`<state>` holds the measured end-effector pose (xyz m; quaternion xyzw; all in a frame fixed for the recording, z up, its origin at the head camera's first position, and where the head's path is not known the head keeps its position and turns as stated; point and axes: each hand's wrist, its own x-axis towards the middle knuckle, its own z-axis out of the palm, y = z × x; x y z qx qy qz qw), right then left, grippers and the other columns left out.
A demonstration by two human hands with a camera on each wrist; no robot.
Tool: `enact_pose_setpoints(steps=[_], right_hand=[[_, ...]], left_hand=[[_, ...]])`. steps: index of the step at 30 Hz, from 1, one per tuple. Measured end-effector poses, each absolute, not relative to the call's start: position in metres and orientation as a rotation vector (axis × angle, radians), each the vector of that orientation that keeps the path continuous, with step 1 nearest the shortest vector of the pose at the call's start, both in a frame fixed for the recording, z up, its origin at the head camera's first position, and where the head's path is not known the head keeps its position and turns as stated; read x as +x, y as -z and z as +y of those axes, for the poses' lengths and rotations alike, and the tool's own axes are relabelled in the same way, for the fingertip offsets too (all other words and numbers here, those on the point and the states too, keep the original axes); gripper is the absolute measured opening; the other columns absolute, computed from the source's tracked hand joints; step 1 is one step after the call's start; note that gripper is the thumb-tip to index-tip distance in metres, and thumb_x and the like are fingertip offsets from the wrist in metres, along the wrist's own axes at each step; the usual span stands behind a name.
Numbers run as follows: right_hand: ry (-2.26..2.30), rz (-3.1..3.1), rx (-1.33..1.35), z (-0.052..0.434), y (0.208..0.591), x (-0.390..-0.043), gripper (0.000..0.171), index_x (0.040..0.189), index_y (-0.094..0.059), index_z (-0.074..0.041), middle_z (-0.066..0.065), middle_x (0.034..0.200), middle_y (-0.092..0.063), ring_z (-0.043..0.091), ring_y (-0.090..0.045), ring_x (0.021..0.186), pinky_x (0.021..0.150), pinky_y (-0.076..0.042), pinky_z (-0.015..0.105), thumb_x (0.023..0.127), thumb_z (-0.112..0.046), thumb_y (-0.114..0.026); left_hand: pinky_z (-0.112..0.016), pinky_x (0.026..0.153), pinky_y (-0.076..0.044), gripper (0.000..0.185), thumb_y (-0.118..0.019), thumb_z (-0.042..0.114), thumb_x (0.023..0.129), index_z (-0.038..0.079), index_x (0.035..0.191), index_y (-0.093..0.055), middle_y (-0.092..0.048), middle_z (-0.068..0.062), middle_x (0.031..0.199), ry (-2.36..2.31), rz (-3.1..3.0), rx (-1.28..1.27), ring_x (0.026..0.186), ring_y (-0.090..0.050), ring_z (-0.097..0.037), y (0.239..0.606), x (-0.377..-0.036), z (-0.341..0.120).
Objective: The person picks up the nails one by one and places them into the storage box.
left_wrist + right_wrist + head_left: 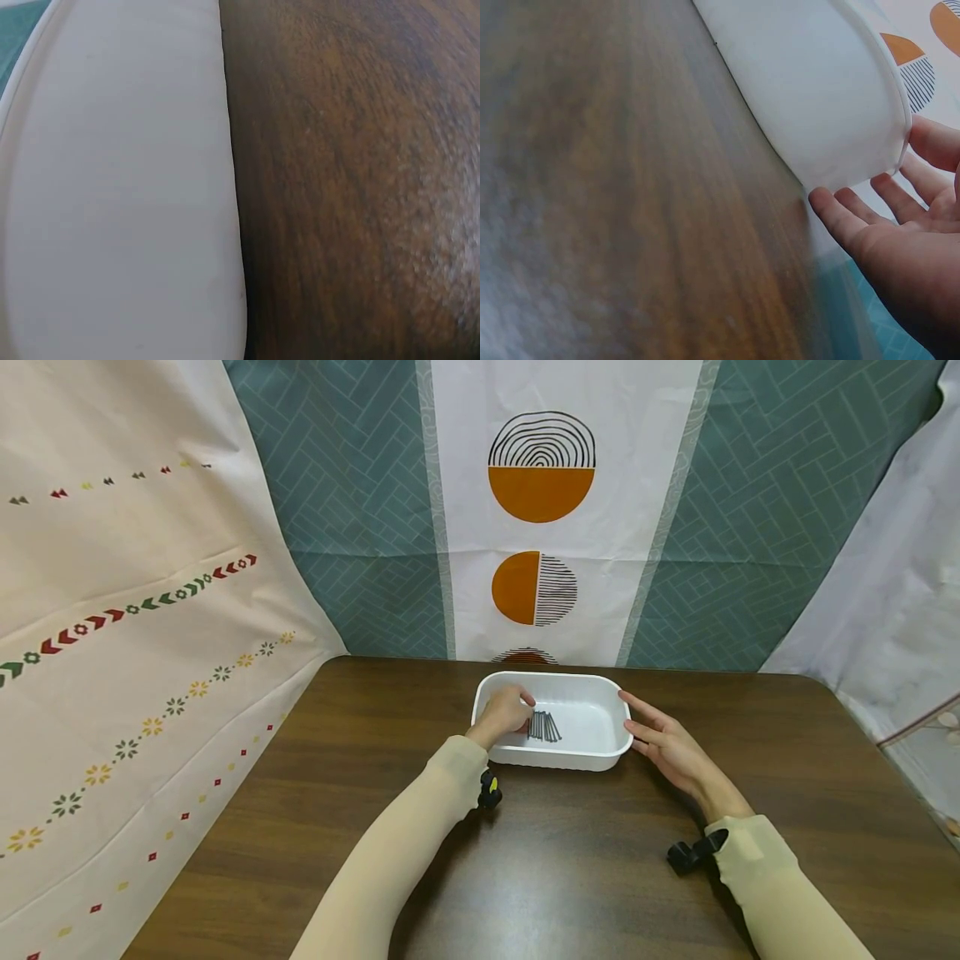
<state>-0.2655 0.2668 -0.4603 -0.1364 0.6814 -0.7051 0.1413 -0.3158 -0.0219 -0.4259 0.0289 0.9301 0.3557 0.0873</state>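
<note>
A white rectangular tray (pixel 592 761) with rounded corners stands on the table. Several thin grey nails or screws (pixel 543 727) lie side by side on its floor, left of the middle. My left hand (pixel 506 712) reaches over the tray's left end, fingers bent downward beside the nails. Its fingertips are hidden, so whether it pinches one cannot be seen; the left wrist view has only the tray's outer wall (pixel 124 187). At the opposite end my right hand (pixel 671 750) touches the rim and outer wall with extended, spread fingers, also visible in the right wrist view.
The brown wooden table (pixel 570 860) reaches toward me in front of the tray. Behind its far edge hangs a teal and white patterned curtain (pixel 360 527). Cream cloth (pixel 150 610) borders the left side, and white cloth (pixel 900 568) the right.
</note>
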Motion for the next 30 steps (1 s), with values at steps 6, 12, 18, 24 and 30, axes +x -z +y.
enact_pose_setpoints(steps=[6,12,18,24,30], right_hand=[[2.038,1.961,-0.39,0.265,0.461,-0.265,0.064,0.167,-0.021,-0.009,0.012,0.174,-0.005,0.028,-0.023,0.153,0.105,-0.046,0.02,0.111,-0.017,-0.051],[2.068,1.949,-0.392,0.265,0.46,-0.265,0.064,0.167,-0.02,-0.008,0.013,0.174,-0.006,0.022,-0.028,0.15,0.104,-0.046,0.022,0.112,-0.02,-0.05],[2.106,1.992,-0.381,0.267,0.457,-0.265,0.063,0.166,-0.021,-0.005,0.017,0.173,-0.011,0.017,-0.037,0.143,0.101,-0.048,0.022,0.112,-0.022,-0.05],[2.216,2.171,-0.344,0.262,0.446,-0.26,0.055,0.159,-0.036,0.002,0.011,0.16,-0.04,0.017,-0.045,0.137,0.104,-0.048,0.022,0.11,-0.016,-0.054],[2.376,2.34,-0.364,0.257,0.422,-0.253,0.04,0.145,-0.054,0.007,-0.003,0.132,-0.064,0.008,-0.059,0.117,0.097,-0.048,0.016,0.106,-0.002,-0.055]], left_hand=[[-0.023,0.056,-0.04,0.023,-0.062,0.007,0.099,0.006,0.119,-0.073,-0.059,0.0,0.063,-1.047,2.754,0.078,0.056,-0.052,-0.009,0.424,-0.315,-0.024],[-0.023,0.055,-0.041,0.022,-0.062,0.008,0.099,0.007,0.118,-0.072,-0.057,0.001,0.059,-1.035,2.759,0.085,0.053,-0.052,-0.009,0.423,-0.316,-0.026],[-0.022,0.055,-0.039,0.022,-0.061,0.008,0.099,0.009,0.117,-0.073,-0.06,0.0,0.072,-1.02,2.804,0.176,0.057,-0.05,-0.01,0.419,-0.317,-0.028],[-0.023,0.06,-0.043,0.023,-0.058,0.006,0.101,0.007,0.118,-0.074,-0.07,-0.008,0.098,-1.08,2.805,0.326,0.07,-0.056,-0.012,0.41,-0.312,-0.032],[-0.024,0.061,-0.044,0.024,-0.056,0.008,0.104,0.009,0.119,-0.074,-0.071,-0.009,0.107,-1.102,2.852,0.447,0.077,-0.057,-0.016,0.396,-0.304,-0.035]])
